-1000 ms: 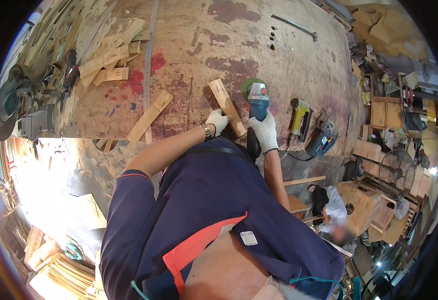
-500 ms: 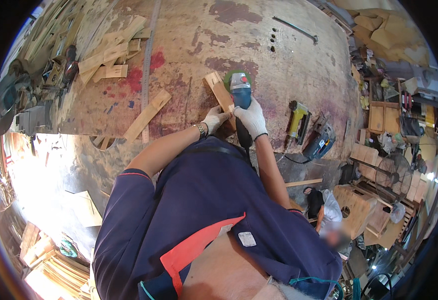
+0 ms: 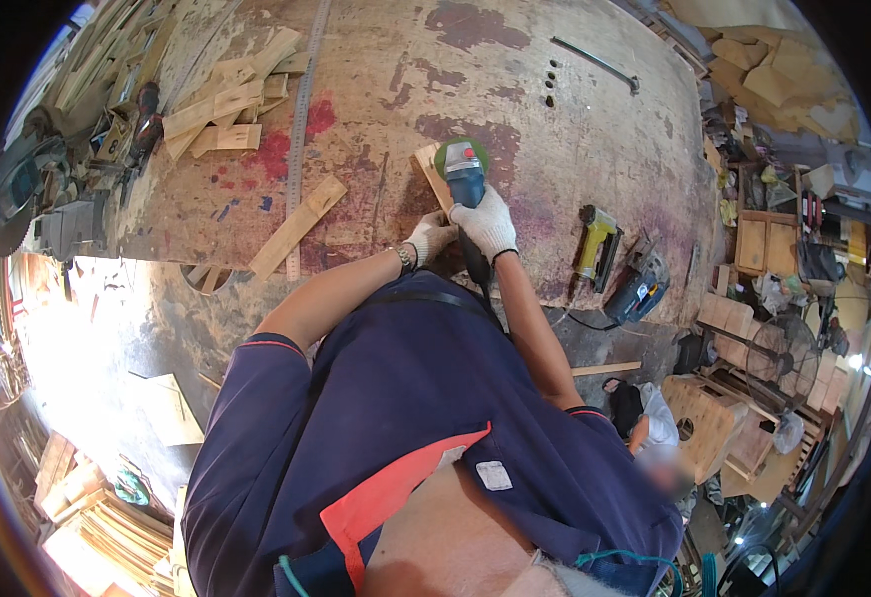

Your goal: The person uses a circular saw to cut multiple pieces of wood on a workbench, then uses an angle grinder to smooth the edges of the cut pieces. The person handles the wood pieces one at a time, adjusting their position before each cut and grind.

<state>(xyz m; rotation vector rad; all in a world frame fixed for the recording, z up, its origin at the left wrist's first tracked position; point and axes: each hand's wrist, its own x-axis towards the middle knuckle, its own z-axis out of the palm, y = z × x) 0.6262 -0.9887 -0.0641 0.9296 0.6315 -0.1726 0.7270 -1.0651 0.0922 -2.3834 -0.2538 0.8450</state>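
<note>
My right hand (image 3: 487, 223), in a white knit glove, is wrapped round the body of a blue and grey angle grinder (image 3: 466, 184). A green disc sits at the tool's far end, and its dark cord end points back toward my waist. My left hand (image 3: 429, 239), also gloved and with a watch at the wrist, grips the near end of a short wooden board (image 3: 427, 167). The disc overlaps the right side of the board's far end; whether it touches the wood I cannot tell. The grinder hides part of the board.
On the worn worktable (image 3: 376, 99) lie a loose wood strip (image 3: 301, 227), a long metal ruler (image 3: 300, 129) and stacked wood pieces (image 3: 226, 104) at left. To the right are a yellow nail gun (image 3: 594, 244), a blue jigsaw (image 3: 638, 287) and a metal bar (image 3: 594, 64). Another person (image 3: 659, 418) is at lower right.
The grinder has moved left, so its disc now overlaps the board's far end instead of sitting beside it. My right hand has moved left with it. The view has shifted slightly.
</note>
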